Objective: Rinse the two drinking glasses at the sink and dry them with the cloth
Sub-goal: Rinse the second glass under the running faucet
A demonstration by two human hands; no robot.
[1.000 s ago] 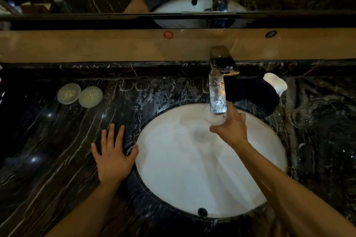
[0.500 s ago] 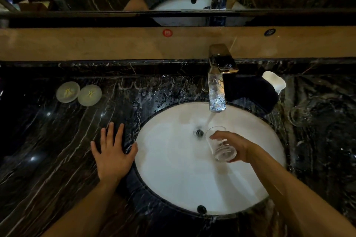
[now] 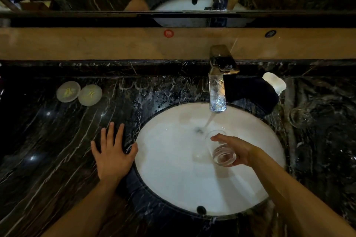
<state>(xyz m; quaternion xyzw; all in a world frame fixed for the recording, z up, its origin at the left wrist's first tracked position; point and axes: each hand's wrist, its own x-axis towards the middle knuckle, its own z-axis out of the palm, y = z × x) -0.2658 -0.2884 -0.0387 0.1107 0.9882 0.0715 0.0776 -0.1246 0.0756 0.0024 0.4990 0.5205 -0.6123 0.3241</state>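
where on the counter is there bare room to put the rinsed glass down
Bare marble between the two round discs and the left hand. The right side is crowded: a dark cloth beside the faucet and the second glass there.

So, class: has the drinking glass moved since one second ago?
Yes. The right hand has brought the drinking glass down from under the faucet spout, toward the near side of the sink.

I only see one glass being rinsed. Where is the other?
Head view: the second glass stands on the dark counter, right of the sink, beyond the dark cloth.
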